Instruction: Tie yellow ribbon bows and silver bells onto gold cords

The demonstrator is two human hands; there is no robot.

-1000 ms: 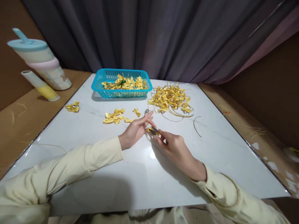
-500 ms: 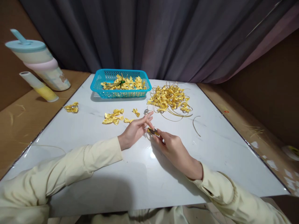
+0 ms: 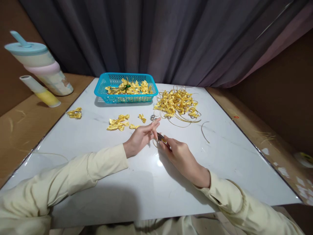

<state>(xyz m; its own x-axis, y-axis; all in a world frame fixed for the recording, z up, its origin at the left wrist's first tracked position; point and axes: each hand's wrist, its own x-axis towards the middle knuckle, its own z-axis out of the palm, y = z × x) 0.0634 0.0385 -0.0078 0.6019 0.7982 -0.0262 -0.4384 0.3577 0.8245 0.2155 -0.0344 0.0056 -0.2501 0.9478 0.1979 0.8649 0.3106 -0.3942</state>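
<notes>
My right hand (image 3: 179, 155) rests on the white table (image 3: 220, 156) with its fingers pinched on a small yellow bow with a dark metal piece (image 3: 161, 138). My left hand (image 3: 141, 136) lies beside it, fingers stretched out, fingertips touching the same bow. A tangled pile of yellow bows with gold cords and small bells (image 3: 178, 103) lies just beyond my hands. Several loose yellow bows (image 3: 120, 121) are spread to the left of my left hand.
A blue plastic basket (image 3: 102, 89) at the back holds more yellow bows. One bow bundle (image 3: 74, 113) lies near the table's left edge. A large pastel tumbler with straw (image 3: 41, 65) and a small tube (image 3: 40, 91) stand at left. A dark curtain (image 3: 158, 39) hangs behind.
My right hand has slid slightly left and toward my left hand with the bow. My left hand has barely moved.
</notes>
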